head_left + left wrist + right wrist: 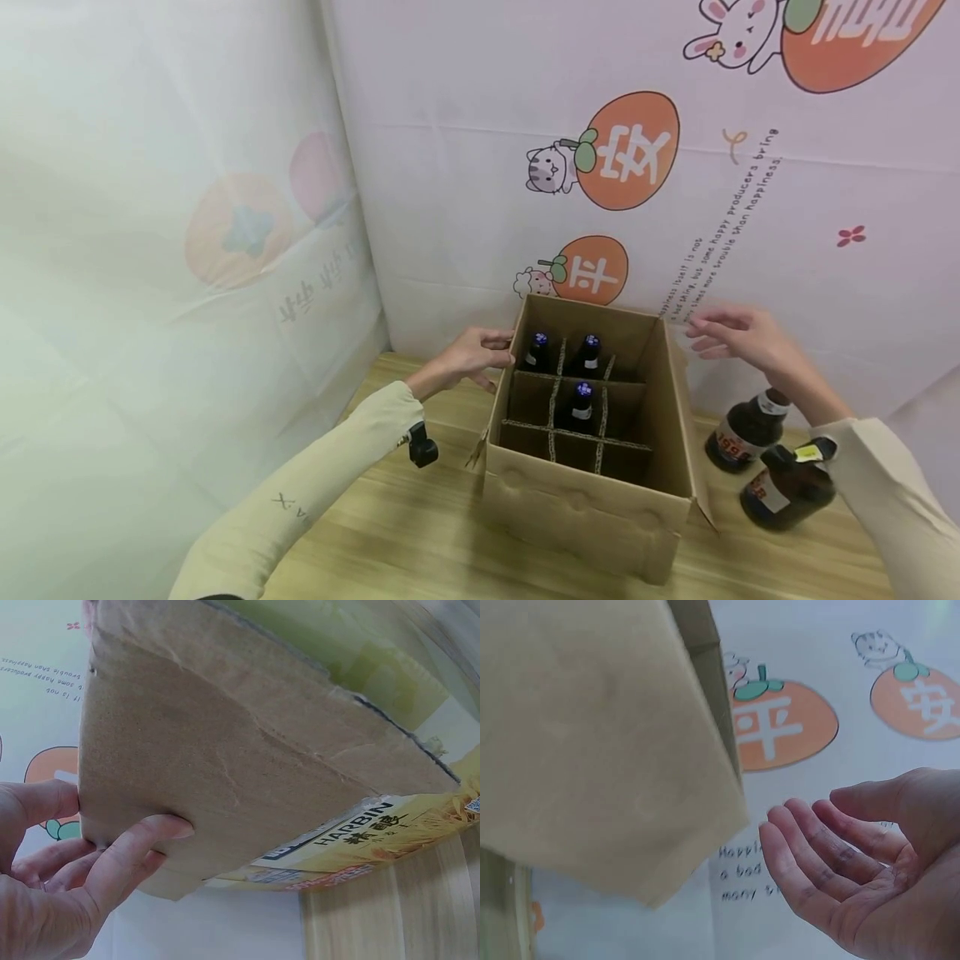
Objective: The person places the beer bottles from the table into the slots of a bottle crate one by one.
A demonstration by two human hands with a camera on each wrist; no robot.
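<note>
A cardboard box (577, 492) stands on the table, its top open and its inside split by cardboard dividers (555, 392). Three dark bottles with blue caps stand in it: one back left (538, 354), another back middle (591, 357) and a third in the centre cell (582, 408). At the box's back left corner my left hand (468, 354) grips a side flap (210, 750), its thumb pressed on the outer face and a fingertip hidden behind the edge. My right hand (738, 337) hovers just off the box's right rim, fingers loosely bent, holding nothing.
Two dark labelled bottles, one behind (742, 433) and one in front (783, 496), stand right of the box under my right forearm. Behind the wooden table (405, 517) hangs a white printed cloth (465, 167), with another cloth wall (112, 333) on the left.
</note>
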